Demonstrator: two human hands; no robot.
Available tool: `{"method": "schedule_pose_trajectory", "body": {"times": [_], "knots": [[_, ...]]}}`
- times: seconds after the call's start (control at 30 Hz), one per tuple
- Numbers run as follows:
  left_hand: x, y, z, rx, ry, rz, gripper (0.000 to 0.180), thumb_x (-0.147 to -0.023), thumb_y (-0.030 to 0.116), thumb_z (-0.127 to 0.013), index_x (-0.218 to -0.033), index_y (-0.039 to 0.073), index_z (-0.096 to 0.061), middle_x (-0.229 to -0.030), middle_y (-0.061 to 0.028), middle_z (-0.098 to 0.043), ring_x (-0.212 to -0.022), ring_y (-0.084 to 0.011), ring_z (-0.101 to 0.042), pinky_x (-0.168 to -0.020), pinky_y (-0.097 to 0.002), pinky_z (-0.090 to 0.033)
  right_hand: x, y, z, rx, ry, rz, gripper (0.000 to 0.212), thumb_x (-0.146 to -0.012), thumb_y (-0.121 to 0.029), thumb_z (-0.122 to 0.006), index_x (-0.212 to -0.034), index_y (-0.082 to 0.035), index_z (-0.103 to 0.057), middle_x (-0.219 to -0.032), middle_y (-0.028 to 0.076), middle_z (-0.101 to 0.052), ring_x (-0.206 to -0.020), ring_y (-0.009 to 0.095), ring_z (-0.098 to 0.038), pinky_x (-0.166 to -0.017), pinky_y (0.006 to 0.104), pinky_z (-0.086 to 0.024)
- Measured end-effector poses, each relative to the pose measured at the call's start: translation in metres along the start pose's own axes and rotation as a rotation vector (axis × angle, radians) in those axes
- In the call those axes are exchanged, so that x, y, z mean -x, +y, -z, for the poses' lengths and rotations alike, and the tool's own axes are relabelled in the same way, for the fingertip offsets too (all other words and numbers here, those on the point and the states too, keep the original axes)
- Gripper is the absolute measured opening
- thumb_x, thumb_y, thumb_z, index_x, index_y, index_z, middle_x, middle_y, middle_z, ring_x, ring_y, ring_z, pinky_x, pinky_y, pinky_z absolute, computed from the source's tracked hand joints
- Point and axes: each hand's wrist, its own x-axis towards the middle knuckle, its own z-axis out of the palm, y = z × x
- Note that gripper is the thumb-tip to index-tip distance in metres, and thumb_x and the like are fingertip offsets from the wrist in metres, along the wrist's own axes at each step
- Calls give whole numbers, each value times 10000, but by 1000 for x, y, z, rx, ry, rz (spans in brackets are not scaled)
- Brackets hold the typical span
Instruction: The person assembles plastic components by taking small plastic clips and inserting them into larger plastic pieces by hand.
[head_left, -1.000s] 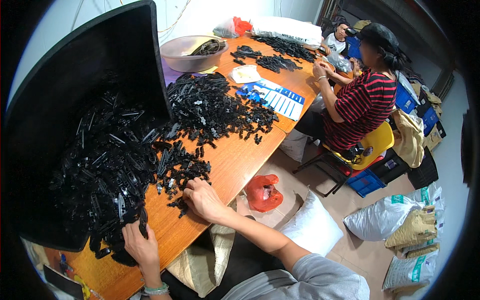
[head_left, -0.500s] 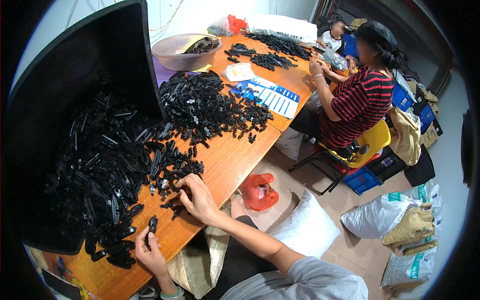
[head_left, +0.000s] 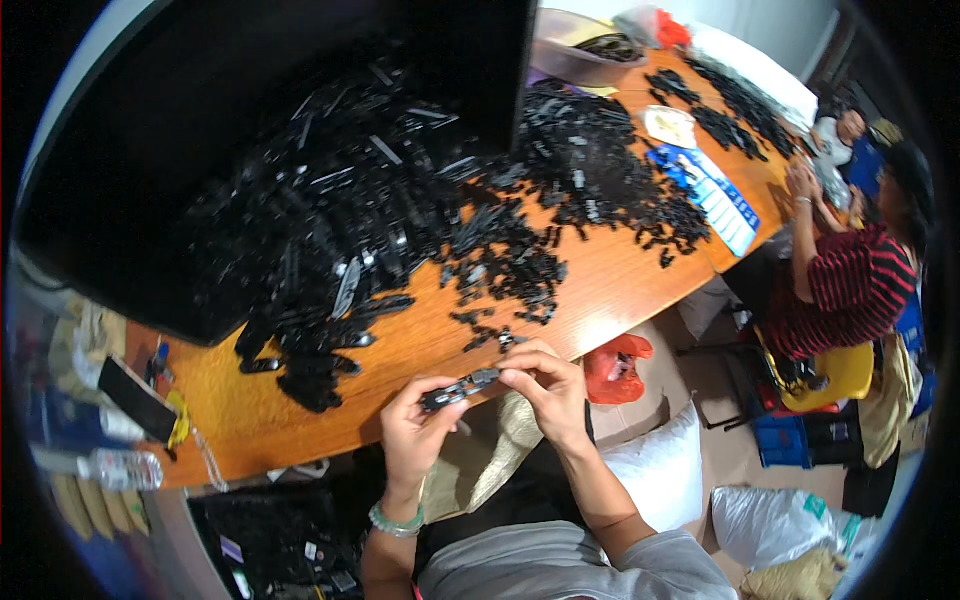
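Observation:
Just past the near edge of the wooden table (head_left: 600,300), my two hands meet. My left hand (head_left: 418,425) pinches a small black plastic part (head_left: 446,397), dark and glossy. At its right end, the fingers of my right hand (head_left: 548,388) close on another little black piece (head_left: 484,378) that touches or joins it; the exact fit is too small to make out. Beyond my hands lies a scatter of small black plastic pieces (head_left: 505,265). To the left, a pile of longer black plastic parts (head_left: 330,230) spills from a big black bin (head_left: 130,220) tipped on its side.
Farther right are a heap of small black parts (head_left: 580,150), a blue-and-white sheet (head_left: 725,205) and a translucent basin (head_left: 570,55). A co-worker in a striped shirt (head_left: 855,290) sits there. A red bag (head_left: 615,370) and white sack (head_left: 660,465) lie on the floor. A phone (head_left: 138,398) stands left.
My view has swung left. My right hand has left the scattered small pieces and come together with my left hand at the black part, now with a small piece between its fingers.

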Motion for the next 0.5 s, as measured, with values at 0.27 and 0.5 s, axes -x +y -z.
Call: {"method": "schedule_pose_trajectory", "body": {"times": [0.27,0.5], "knots": [[16,4,6,81,-61,41,246,-835,-41,-637,-1071,-62,-570,-940,-110,-653,-727,-115,-642,-656,-216,-529,13,2,-14,424,-102,213,127,-720,2,-712,-841,-20,-680,-906,102,-604,-862,221,-539,-781,324,-422],[21,4,9,-30,-56,11,177,-837,-33,-621,-1006,-37,-569,-888,-69,-641,-717,-97,-623,-651,-200,-514,21,-6,-17,452,-154,193,163,-752,-28,-712,-908,4,-674,-891,104,-612,-811,205,-561,-730,305,-447]]}}
